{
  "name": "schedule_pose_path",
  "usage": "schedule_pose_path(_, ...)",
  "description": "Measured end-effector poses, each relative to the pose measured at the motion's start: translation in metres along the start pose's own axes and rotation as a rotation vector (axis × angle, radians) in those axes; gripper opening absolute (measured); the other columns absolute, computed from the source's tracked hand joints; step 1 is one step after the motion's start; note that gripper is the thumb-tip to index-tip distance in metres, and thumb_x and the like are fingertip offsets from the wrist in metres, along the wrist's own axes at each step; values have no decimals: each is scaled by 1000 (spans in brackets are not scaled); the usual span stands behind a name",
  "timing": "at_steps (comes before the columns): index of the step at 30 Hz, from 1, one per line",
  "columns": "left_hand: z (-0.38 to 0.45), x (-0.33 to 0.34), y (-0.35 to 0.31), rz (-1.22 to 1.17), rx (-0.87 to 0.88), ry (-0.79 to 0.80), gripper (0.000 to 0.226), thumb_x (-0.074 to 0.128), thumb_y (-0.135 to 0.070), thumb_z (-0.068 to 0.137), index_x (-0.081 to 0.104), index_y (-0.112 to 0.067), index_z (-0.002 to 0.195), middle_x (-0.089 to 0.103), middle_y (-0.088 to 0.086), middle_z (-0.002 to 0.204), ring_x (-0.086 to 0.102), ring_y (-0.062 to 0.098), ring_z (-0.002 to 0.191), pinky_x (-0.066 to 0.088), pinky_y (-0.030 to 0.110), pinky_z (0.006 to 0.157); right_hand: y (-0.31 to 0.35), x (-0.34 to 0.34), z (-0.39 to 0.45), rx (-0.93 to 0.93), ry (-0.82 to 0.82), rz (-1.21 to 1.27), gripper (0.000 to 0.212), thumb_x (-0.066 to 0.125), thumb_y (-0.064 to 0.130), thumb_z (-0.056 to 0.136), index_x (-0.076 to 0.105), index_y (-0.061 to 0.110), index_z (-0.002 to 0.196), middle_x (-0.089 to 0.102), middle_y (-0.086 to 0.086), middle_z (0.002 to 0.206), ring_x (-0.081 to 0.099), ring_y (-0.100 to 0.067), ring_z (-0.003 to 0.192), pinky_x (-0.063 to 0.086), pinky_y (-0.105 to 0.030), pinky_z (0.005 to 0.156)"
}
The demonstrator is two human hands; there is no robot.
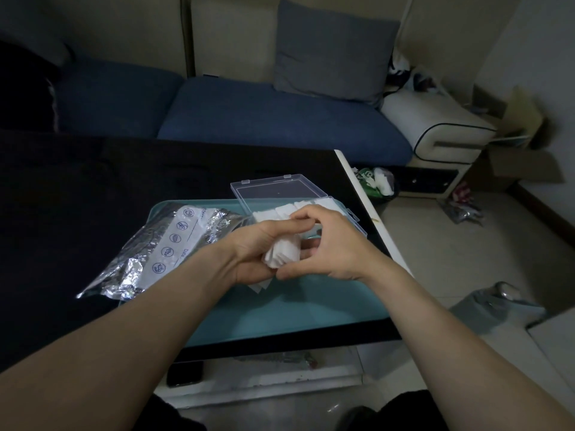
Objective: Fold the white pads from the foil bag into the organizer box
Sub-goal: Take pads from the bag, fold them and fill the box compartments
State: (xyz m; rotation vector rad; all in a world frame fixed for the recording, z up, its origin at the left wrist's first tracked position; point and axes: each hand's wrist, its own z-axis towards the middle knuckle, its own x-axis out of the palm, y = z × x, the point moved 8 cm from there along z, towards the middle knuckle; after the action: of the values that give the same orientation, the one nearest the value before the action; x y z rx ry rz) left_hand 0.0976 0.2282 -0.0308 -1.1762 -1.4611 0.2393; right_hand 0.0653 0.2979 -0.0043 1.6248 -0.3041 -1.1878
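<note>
White pad sits at frame centre, grasped by the left hand and pinched by the right hand; I think a loose grip could unfold it before the organizer box.

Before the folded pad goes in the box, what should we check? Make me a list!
1. Organizer box lid open: ok.
2. Pad held: ok, left hand grips it, right hand pinches at it.
3. Pad fully folded: cannot tell, hands cover it.
4. Room left in box: cannot tell, white pads fill the visible part.
5. Foil bag clear of the box: ok, it lies to the left.
</note>
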Motion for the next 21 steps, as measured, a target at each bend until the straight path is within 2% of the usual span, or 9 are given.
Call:
schedule_pose_path(2,-1,1,1,23,-1,4,18,62,-17,82,60,-12,99,70,11,86,69,21,74,58,30,69,1,2,-1,14,22,-31,87,102,27,47,58,26,121,60,8,123,69,-7,103,61,-30,83)
schedule_pose_path(4,-1,2,-2,20,27,-33,21,65,-22,81,61,-9,97,69,12,83,70,21,71,60,32,67,0,9,-1,35,66,-34,88,102,25,48,55,22,123,68,6,115,71,-7,100,61,-34,85)
schedule_pose_path(6,-1,2,-5,-32,42,-88,35,67,-34,78,61,-4,95,69,14,78,71,23,66,60,33,59,5,11,0,23,61,-137,86,100,28,52,55,20,125,70,8,108,70,-3,94,60,-32,85)
schedule_pose_path(8,-1,-2,-7,-60,51,-151,49,68,-44,71,60,-1,93,69,16,74,71,25,63,59,32,54,11,12,1,-16,44,-189,90,99,35,52,53,23,128,67,11,111,67,-3,97,59,-32,87)
schedule_pose_path(12,2,-15,-9,-49,84,-225,55,66,-55,78,61,-2,92,69,14,77,71,24,69,61,33,61,17,14,1,-44,4,-170,83,97,31,55,56,21,126,68,10,112,68,-3,98,59,-33,86)
schedule_pose_path(16,3,-16,-7,42,67,-187,59,63,-60,76,64,-7,101,71,13,87,71,24,78,61,34,72,13,12,5,-43,-14,-224,77,90,29,60,51,23,126,63,6,115,66,-10,99,59,-39,84)
schedule_pose_path(18,3,-16,-5,91,46,-166,61,61,-62,75,65,-7,100,70,12,86,70,23,78,60,32,71,8,17,6,-15,29,-266,77,88,32,58,49,24,125,58,2,116,65,-13,98,59,-41,83)
schedule_pose_path(20,2,-14,-4,123,22,-175,74,57,-71,70,67,-4,100,71,15,91,71,25,84,60,33,74,5,20,6,6,65,-310,69,86,31,61,53,25,121,52,2,114,63,-14,97,58,-40,83)
schedule_pose_path(21,3,-15,-4,140,16,-180,82,54,-76,68,67,-3,104,71,17,98,71,26,92,59,35,82,5,19,6,12,57,-319,64,85,30,62,54,25,119,51,2,113,62,-14,97,58,-40,84)
